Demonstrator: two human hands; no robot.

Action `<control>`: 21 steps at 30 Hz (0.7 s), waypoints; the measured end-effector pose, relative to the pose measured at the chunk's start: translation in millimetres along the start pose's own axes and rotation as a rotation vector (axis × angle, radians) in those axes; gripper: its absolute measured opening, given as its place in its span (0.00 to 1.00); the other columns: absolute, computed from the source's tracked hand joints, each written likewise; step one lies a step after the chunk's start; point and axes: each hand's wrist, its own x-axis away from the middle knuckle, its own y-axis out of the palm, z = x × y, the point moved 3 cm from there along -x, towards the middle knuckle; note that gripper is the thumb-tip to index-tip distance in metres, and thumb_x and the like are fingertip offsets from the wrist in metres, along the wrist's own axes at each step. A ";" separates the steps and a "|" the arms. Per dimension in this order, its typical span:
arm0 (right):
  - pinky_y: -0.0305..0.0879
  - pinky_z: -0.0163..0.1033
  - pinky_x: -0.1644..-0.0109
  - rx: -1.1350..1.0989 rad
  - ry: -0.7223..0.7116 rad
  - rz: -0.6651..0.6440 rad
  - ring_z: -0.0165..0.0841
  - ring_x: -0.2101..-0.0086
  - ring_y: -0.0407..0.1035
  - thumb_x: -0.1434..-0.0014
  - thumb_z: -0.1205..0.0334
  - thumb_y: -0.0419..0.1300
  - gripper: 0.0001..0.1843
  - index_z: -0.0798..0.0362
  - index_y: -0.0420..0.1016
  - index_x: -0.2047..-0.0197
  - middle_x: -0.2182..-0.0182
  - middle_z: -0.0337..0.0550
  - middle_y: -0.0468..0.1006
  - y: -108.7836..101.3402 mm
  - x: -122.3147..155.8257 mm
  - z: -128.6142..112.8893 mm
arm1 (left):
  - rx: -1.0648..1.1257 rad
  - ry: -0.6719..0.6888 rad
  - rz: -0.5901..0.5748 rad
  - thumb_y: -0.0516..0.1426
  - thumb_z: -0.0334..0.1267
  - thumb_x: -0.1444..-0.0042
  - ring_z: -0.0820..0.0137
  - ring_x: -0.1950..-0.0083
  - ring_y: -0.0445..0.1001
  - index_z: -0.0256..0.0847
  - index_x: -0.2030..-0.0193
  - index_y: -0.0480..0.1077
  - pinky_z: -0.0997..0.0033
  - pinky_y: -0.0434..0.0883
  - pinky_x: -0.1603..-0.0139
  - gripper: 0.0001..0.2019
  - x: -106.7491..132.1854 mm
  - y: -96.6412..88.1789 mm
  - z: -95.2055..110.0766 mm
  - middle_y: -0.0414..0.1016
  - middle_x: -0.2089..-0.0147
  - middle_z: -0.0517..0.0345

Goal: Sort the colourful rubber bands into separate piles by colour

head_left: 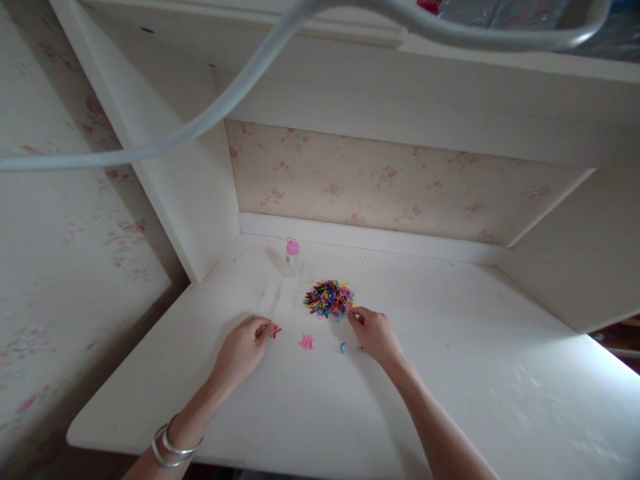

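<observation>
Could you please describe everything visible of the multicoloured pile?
The multicoloured pile is a low heap of many small, thin pieces in black, blue, yellow, red and pink; their material is unclear. It lies on the white table, with the right hand at its right edge; whether they touch is unclear.

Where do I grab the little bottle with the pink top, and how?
Probably around the see-through body of the bottle, below its pink top, coming from the left. It looks upright, so your grip can wrap its sides. The colourful pile lies to its right and nearer you, so the left avoids it.
</observation>
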 end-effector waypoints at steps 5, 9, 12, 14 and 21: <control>0.54 0.31 0.70 0.027 -0.043 0.073 0.30 0.72 0.72 0.37 0.55 0.47 0.17 0.44 0.77 0.61 0.72 0.38 0.79 -0.5 33.6 -10.5 | -0.006 0.014 -0.006 0.49 0.43 0.41 0.69 0.63 0.73 0.42 0.63 0.73 0.70 0.67 0.61 0.13 0.9 0.1 0.8 0.76 0.64 0.57; 0.52 0.31 0.71 0.086 -0.081 0.082 0.29 0.72 0.72 0.36 0.55 0.45 0.18 0.44 0.77 0.61 0.72 0.37 0.80 8.3 59.6 -15.8 | -0.024 0.021 0.018 0.49 0.43 0.42 0.69 0.63 0.73 0.42 0.64 0.73 0.71 0.68 0.60 0.13 1.4 -0.2 2.3 0.76 0.64 0.57; 0.51 0.31 0.72 0.144 -0.080 0.069 0.30 0.71 0.73 0.36 0.56 0.46 0.18 0.43 0.77 0.61 0.70 0.37 0.80 15.6 69.5 -15.6 | -0.024 0.030 0.036 0.49 0.43 0.42 0.69 0.63 0.74 0.42 0.65 0.73 0.71 0.68 0.61 0.13 1.4 0.0 3.6 0.77 0.64 0.57; 0.51 0.31 0.72 0.178 -0.081 0.062 0.29 0.72 0.73 0.36 0.56 0.46 0.17 0.43 0.77 0.62 0.70 0.36 0.80 18.6 72.3 -14.8 | -0.018 0.026 0.033 0.49 0.43 0.42 0.69 0.64 0.74 0.42 0.65 0.73 0.71 0.68 0.62 0.13 1.2 0.2 3.8 0.77 0.64 0.57; 0.52 0.30 0.71 0.149 -0.120 0.045 0.29 0.72 0.72 0.37 0.58 0.48 0.16 0.44 0.76 0.67 0.71 0.36 0.80 21.3 74.5 -14.6 | -0.007 -0.046 0.011 0.50 0.46 0.44 0.68 0.64 0.75 0.41 0.63 0.74 0.69 0.69 0.61 0.14 -3.5 -0.9 0.3 0.78 0.64 0.57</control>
